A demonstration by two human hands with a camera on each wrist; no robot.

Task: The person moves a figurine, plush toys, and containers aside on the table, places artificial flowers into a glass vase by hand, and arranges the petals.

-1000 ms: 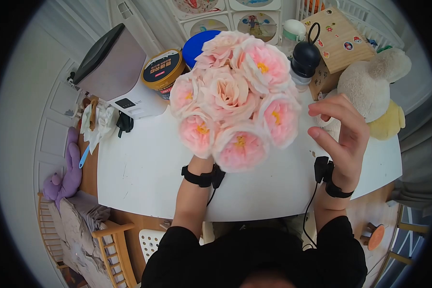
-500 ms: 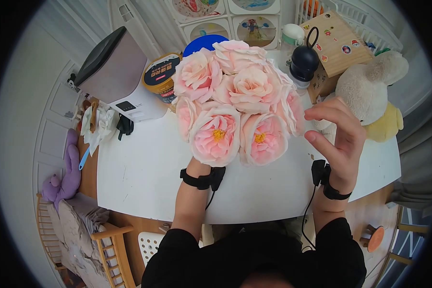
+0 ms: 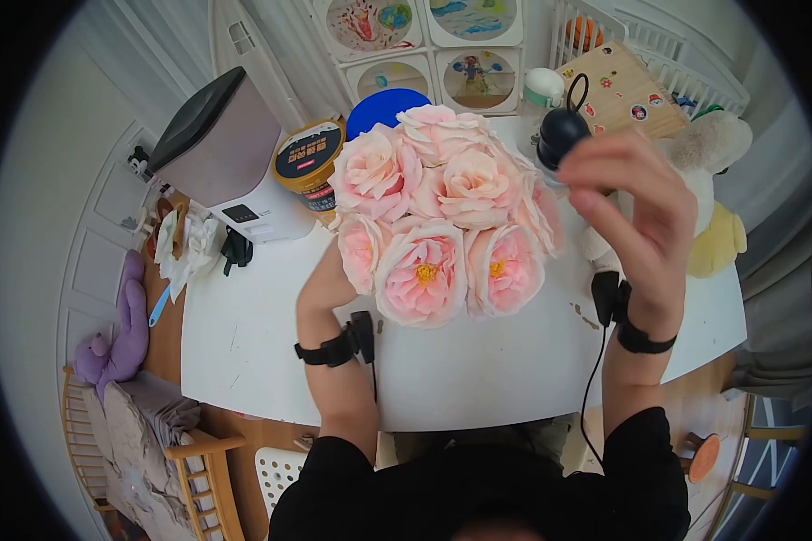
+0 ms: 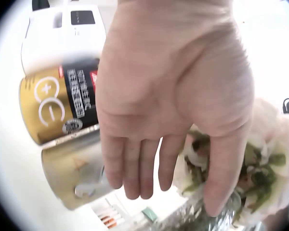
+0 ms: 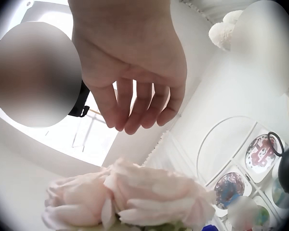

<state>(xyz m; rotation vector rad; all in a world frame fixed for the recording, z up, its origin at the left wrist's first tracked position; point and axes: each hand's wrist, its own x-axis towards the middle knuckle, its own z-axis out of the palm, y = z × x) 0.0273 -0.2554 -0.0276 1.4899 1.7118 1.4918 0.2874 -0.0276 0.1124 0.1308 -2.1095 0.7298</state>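
A bunch of pale pink roses, several with yellow centres, stands over the white table. Below the blooms, the left wrist view shows green leaves and a shiny, clear faceted surface. My left hand is beside it with straight fingers, the thumb overlapping that surface in this view. From the head, the blooms cover most of that hand's fingers. Raised to the right of the flowers, my right hand has loosely bent fingers and nothing in them. In the right wrist view its fingertips hang above the petals.
Left of the flowers stand a white appliance with a dark lid and a gold-and-black tub. A blue lid shows behind. At the back right are a black-topped bottle, a wooden box and a plush toy.
The blooms first tilted away from facing the camera, then stayed upright. My left hand has shifted left, out from behind them. My right hand has risen slightly.
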